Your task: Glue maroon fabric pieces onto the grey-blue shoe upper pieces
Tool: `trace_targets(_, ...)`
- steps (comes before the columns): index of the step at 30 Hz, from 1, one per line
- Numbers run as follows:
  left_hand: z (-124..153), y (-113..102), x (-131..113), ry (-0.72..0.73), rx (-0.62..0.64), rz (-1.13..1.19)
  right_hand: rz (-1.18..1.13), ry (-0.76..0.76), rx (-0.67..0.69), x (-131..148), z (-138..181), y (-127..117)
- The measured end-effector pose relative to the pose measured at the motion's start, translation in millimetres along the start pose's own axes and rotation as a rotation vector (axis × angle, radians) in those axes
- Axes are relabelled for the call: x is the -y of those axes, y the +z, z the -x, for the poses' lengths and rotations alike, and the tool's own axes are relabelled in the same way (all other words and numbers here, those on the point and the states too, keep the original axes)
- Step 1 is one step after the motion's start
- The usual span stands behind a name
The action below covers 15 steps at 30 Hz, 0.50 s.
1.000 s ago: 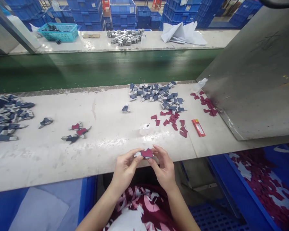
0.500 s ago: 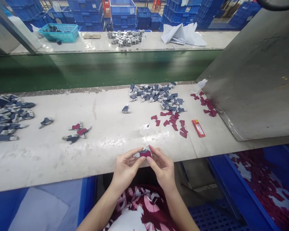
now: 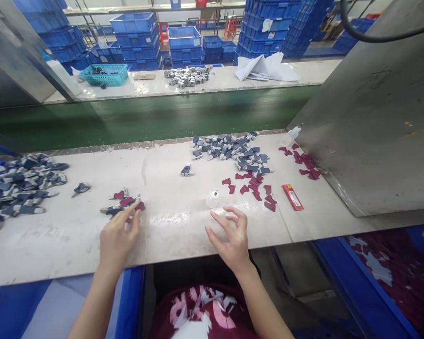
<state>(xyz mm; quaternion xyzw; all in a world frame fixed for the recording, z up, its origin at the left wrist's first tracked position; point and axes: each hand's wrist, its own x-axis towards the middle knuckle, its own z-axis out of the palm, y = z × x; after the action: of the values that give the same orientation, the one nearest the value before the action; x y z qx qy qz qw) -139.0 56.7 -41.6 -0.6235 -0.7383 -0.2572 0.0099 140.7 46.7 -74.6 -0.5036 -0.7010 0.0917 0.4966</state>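
Observation:
My left hand [image 3: 118, 234] reaches out to the left over the white worktable [image 3: 74, 235]. Its thumb and fingertips pinch a small red and blue piece [image 3: 139, 205], right beside a little group of similar joined pieces [image 3: 118, 203] lying on the table. My right hand [image 3: 230, 235] hovers above the table's front edge with its fingers spread and nothing in it. Just beyond its fingertips stands a small clear bottle [image 3: 212, 200].
A heap of blue-grey pieces [image 3: 233, 148] and scattered red pieces [image 3: 254, 186] lie at the centre right, beside an orange-red box [image 3: 292, 197]. A bigger blue-grey heap [image 3: 21, 183] fills the left end. A green conveyor belt [image 3: 144, 117] runs behind. A slanted metal panel [image 3: 374, 117] stands at the right.
Both hands held the red and blue piece together at the front edge. Now they have parted: the left hand has carried it left to the group, and the right hand has opened. The view tilted up.

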Motion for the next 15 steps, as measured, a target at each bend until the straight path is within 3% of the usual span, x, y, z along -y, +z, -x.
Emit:
trace_targets(2,-12,-5,1,0.059,-0.051,-0.214,0.052,0.010,0.051,-4,-5,4)
trace_targets(5,-35,-12,-16,0.072,-0.118,-0.330,0.116,0.004,0.186,-10,-9,13)
trace_targets(8,-66,-12,-44,0.133,-0.042,-0.328,0.151,-0.007,0.243,-14,-9,20)
trace_targets(11,-104,7,-68,0.334,0.092,-0.316,0.096,-0.022,0.160,-16,-9,20)
trace_targets(15,-150,55,-82,0.734,0.353,-0.276,-0.045,-0.075,-0.095,-14,-10,13)
